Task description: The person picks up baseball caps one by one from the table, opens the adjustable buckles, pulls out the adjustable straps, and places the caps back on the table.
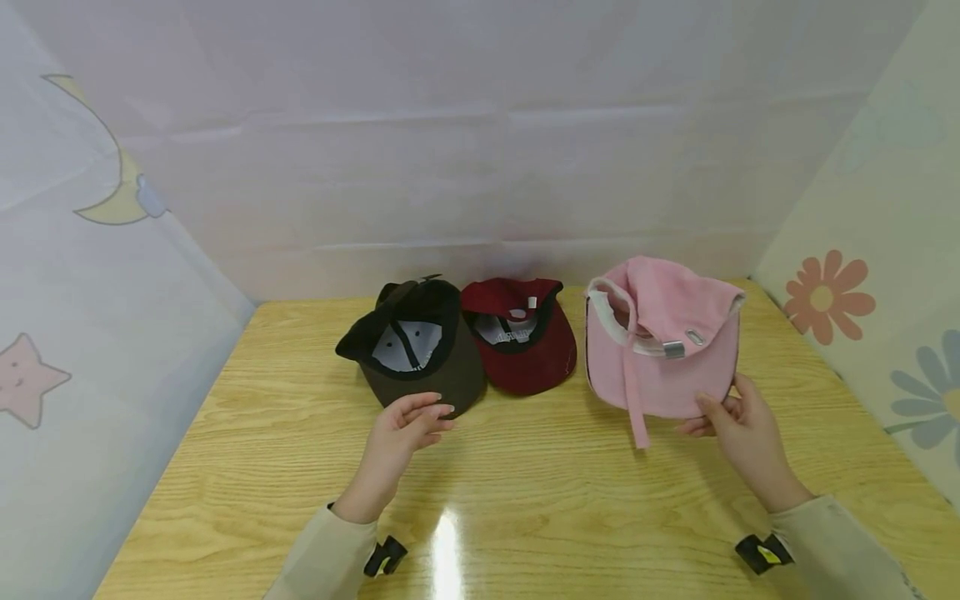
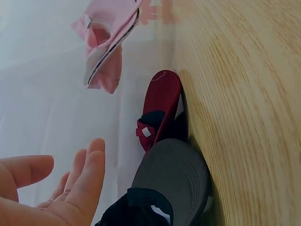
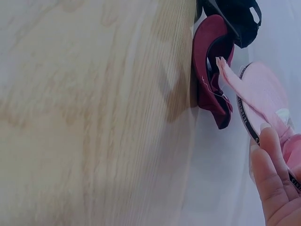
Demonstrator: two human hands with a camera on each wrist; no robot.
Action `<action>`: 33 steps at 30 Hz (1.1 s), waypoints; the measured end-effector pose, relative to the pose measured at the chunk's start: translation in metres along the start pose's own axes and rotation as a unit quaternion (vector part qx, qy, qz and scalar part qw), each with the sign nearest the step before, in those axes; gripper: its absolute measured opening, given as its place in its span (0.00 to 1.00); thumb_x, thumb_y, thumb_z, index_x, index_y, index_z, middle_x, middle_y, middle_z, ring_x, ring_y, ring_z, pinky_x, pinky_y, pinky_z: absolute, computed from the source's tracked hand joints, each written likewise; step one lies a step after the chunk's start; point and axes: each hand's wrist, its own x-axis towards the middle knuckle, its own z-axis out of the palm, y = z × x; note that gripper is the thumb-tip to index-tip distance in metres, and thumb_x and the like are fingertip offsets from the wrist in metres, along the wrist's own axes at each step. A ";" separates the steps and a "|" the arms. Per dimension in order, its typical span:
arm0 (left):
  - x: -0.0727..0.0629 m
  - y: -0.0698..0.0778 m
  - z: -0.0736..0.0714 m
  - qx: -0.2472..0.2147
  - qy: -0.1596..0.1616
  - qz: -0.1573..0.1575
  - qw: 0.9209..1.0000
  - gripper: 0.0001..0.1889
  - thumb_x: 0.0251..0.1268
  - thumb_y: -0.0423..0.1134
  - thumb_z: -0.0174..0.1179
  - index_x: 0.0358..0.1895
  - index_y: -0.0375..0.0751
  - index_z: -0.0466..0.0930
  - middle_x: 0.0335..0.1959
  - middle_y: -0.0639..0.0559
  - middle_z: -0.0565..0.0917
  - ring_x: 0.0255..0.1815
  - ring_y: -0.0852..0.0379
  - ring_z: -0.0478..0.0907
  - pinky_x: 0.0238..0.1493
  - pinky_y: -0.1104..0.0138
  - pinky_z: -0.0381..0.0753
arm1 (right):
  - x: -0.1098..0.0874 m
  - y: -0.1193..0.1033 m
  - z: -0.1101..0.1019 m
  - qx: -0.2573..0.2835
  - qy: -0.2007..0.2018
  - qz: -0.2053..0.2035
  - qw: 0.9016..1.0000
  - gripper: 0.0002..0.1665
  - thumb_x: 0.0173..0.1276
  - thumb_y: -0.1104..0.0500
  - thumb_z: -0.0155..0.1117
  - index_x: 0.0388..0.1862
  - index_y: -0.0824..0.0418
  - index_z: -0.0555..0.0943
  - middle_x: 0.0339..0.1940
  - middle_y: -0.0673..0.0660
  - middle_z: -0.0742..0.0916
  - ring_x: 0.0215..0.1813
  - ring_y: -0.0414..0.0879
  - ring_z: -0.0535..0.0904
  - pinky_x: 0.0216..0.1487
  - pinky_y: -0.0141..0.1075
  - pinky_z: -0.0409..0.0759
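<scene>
My right hand (image 1: 742, 429) pinches the brim of a pink baseball cap (image 1: 667, 312), thumb on the underside that faces me. The cap is lifted off the table, and its loose strap (image 1: 634, 396) dangles below the buckle. My left hand (image 1: 401, 446) holds nothing, its fingers relaxed, in front of a dark grey-brown cap (image 1: 461, 371) that overlaps it in the head view. That cap lies with its opening toward me. Beside it, partly tucked behind, a dark red cap (image 1: 536, 358) lies the same way. In the left wrist view the left hand's fingers (image 2: 89, 183) stand apart from the dark cap.
The caps lie along the far side of a wooden table (image 1: 525, 500), close to a pale backdrop (image 1: 480, 167). Side panels stand left and right, the right one printed with flowers (image 1: 825, 297). Black bands (image 1: 763, 553) show at both sleeves.
</scene>
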 end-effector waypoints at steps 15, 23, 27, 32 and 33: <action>0.003 -0.008 -0.008 0.000 0.018 0.004 1.000 0.17 0.71 0.26 0.51 0.59 0.20 0.67 0.52 0.31 0.79 0.45 0.54 0.83 0.51 0.62 0.79 | 0.003 0.004 -0.009 0.047 0.006 0.004 0.999 0.19 0.75 0.70 0.49 0.59 0.53 0.65 0.22 0.55 0.86 0.24 0.42 0.84 0.27 0.30 0.81; 0.006 -0.010 -0.010 0.032 0.065 -0.002 0.997 0.17 0.71 0.28 0.53 0.58 0.21 0.69 0.53 0.33 0.78 0.47 0.55 0.79 0.48 0.69 0.77 | 0.006 0.007 -0.013 0.025 0.009 0.010 1.000 0.17 0.76 0.69 0.48 0.58 0.53 0.65 0.23 0.55 0.86 0.25 0.41 0.84 0.28 0.30 0.81; 0.006 -0.010 -0.011 0.034 0.072 0.000 0.997 0.18 0.70 0.28 0.54 0.59 0.20 0.68 0.54 0.32 0.77 0.50 0.52 0.77 0.47 0.73 0.75 | 0.007 0.006 -0.015 0.043 0.008 0.003 0.999 0.16 0.76 0.69 0.49 0.57 0.54 0.66 0.23 0.56 0.86 0.25 0.41 0.84 0.28 0.30 0.81; 0.007 -0.010 -0.014 0.033 0.075 -0.004 0.997 0.18 0.71 0.28 0.53 0.59 0.20 0.67 0.54 0.32 0.76 0.49 0.54 0.76 0.46 0.75 0.74 | 0.007 0.005 -0.018 0.055 0.009 -0.011 0.998 0.15 0.75 0.69 0.49 0.57 0.56 0.66 0.23 0.56 0.86 0.25 0.42 0.84 0.28 0.30 0.81; 0.007 -0.010 -0.015 0.037 0.077 -0.005 0.996 0.18 0.71 0.28 0.53 0.59 0.20 0.67 0.54 0.33 0.77 0.49 0.54 0.76 0.45 0.75 0.74 | 0.007 0.005 -0.018 0.054 0.011 -0.011 0.998 0.15 0.75 0.69 0.49 0.57 0.56 0.66 0.23 0.56 0.86 0.25 0.42 0.84 0.28 0.30 0.81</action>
